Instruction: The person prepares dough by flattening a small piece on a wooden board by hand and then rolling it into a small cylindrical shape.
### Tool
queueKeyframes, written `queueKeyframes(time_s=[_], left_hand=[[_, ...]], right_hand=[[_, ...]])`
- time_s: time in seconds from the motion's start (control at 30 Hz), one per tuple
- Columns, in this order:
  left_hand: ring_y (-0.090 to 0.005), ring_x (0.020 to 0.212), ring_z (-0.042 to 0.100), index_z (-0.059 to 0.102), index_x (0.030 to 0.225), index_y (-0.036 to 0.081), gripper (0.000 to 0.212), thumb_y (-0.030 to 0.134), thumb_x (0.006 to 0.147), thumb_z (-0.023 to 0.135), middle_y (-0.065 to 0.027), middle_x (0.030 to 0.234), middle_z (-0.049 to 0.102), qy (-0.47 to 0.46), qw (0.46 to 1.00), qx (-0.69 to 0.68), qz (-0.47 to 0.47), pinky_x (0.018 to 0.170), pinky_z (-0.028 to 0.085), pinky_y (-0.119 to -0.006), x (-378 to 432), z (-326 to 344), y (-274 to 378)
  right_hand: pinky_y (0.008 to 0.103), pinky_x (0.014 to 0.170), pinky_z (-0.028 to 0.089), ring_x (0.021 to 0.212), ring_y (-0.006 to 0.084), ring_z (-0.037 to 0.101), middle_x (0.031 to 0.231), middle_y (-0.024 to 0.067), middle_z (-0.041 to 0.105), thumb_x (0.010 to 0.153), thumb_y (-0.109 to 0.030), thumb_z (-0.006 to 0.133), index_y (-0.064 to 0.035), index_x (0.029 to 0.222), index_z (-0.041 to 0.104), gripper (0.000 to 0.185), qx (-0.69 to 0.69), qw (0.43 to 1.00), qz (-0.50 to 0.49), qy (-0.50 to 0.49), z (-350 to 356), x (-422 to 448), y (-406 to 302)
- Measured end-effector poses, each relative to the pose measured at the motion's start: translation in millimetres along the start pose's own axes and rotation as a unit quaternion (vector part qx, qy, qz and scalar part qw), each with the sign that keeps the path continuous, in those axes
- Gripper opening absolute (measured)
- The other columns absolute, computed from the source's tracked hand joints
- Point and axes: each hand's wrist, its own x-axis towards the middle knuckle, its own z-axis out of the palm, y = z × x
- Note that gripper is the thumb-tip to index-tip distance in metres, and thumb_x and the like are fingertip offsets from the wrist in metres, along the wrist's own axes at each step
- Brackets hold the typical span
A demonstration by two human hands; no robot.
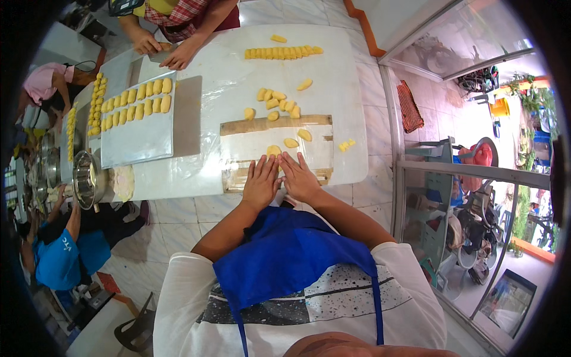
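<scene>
Both palms face down, side by side, over the near edge of a taped board (276, 127) on the table. My left hand (262, 180) lies flat, its fingertips at a yellow dough piece (273, 150). My right hand (299, 176) is flat too, thumb close to the left one. A bit of yellow dough shows between the hands; the rest of it is hidden under them. Two more dough pieces, one nearer (291, 143) and one farther (305, 135), rest on the board. Beyond its far edge sits a loose group of dough pieces (272, 103).
A row of cut dough (283, 53) lies on the far side of the white table (214, 58). Dough scraps (346, 145) are at right. At left stand a metal tray (138, 143) of dough pieces and a steel bowl (91, 178). Across the table, a person's hands (178, 56) hold a scraper.
</scene>
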Motion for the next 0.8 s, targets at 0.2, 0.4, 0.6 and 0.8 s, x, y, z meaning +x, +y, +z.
queueKeyframes(time_s=[0.2, 0.4, 0.6, 0.8], left_hand=[[-0.0342, 0.127, 0.032, 0.041, 0.131, 0.002, 0.049, 0.023, 0.089, 0.052, -0.0147, 0.135, 0.038, 0.028, 0.997, -0.062, -0.019, 0.107, 0.023, -0.050, 0, -3, -3], [-0.0326, 0.125, 0.035, 0.043, 0.131, 0.004, 0.049, 0.026, 0.088, 0.052, -0.0143, 0.131, 0.043, 0.049, 0.996, -0.074, -0.017, 0.107, 0.023, -0.048, 3, 6, -13], [-0.0329, 0.125, 0.035, 0.042, 0.133, 0.007, 0.049, 0.028, 0.089, 0.050, -0.0140, 0.132, 0.042, 0.014, 1.000, 0.012, 0.006, 0.106, 0.024, -0.049, 6, 1, -5], [-0.0314, 0.129, 0.032, 0.039, 0.134, 0.005, 0.054, 0.030, 0.088, 0.052, -0.0161, 0.137, 0.037, 0.000, 1.000, 0.010, -0.010, 0.108, 0.021, -0.049, 6, -7, 0]], right_hand=[[0.0504, 0.111, 0.016, 0.134, 0.0268, 0.029, 0.137, 0.0131, 0.040, 0.087, -0.015, 0.048, 0.0043, 0.129, 0.039, 0.048, 0.055, 0.998, 0.032, 0.018, -4, 0, 0], [0.0479, 0.112, 0.014, 0.133, 0.0263, 0.029, 0.134, 0.0133, 0.041, 0.083, -0.010, 0.050, 0.0020, 0.130, 0.038, 0.050, -0.001, 1.000, 0.005, 0.004, -8, 0, -4], [0.0485, 0.110, 0.020, 0.128, 0.0282, 0.036, 0.127, 0.0149, 0.047, 0.079, -0.006, 0.052, 0.0008, 0.118, 0.049, 0.041, 0.102, 0.990, 0.048, 0.091, -7, -10, 5], [0.0460, 0.106, 0.027, 0.121, 0.0322, 0.042, 0.122, 0.0178, 0.048, 0.076, -0.001, 0.051, 0.0001, 0.118, 0.049, 0.042, 0.064, 0.982, 0.031, 0.173, -33, -43, 21]])
